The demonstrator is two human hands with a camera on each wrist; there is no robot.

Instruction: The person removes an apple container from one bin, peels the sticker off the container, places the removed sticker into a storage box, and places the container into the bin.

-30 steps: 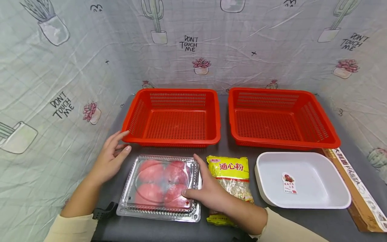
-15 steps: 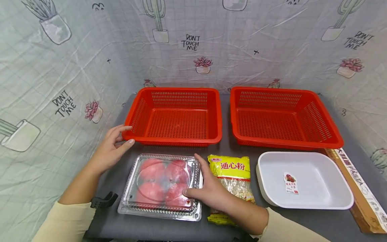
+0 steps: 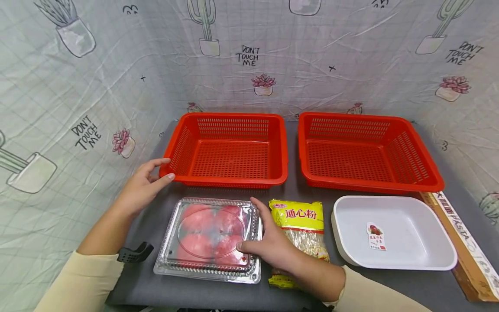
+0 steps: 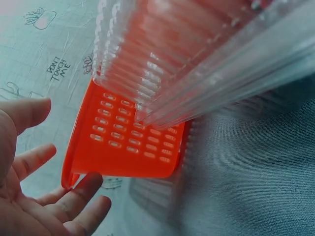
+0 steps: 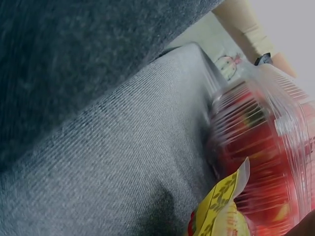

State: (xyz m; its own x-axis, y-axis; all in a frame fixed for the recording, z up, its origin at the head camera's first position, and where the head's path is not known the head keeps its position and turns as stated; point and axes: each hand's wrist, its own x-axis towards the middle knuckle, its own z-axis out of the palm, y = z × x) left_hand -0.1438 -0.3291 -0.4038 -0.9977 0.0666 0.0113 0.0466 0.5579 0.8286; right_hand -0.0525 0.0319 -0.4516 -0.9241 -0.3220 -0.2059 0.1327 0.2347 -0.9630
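A clear plastic clamshell container (image 3: 165,264) of red round fruits lies in front of the left red basket (image 3: 230,180); the lid blurs the kind of fruit. My right hand (image 3: 274,247) grips its right side, thumb on the lid and index finger along the edge; the other fingers are hidden. At the basket's front left corner, my left hand (image 3: 142,186) touches the rim with thumb and fingertips spread. The left wrist view shows those fingers (image 4: 81,196) loosely bent beside the basket's rim. Under my right wrist is a yellow-topped bag of pasta (image 3: 302,221).
A second red basket (image 3: 370,184) stands at the back right. Before it sits a white tub (image 3: 409,234) with a fruit sticker. A long pasta box (image 3: 464,264) lies along the right side, partly behind the tub. Patterned cloth (image 3: 234,78) hangs behind and to the left.
My left hand has moved slightly forward onto the left basket's corner. The right hand keeps its place on the clamshell container. The whole head view shifted a little.
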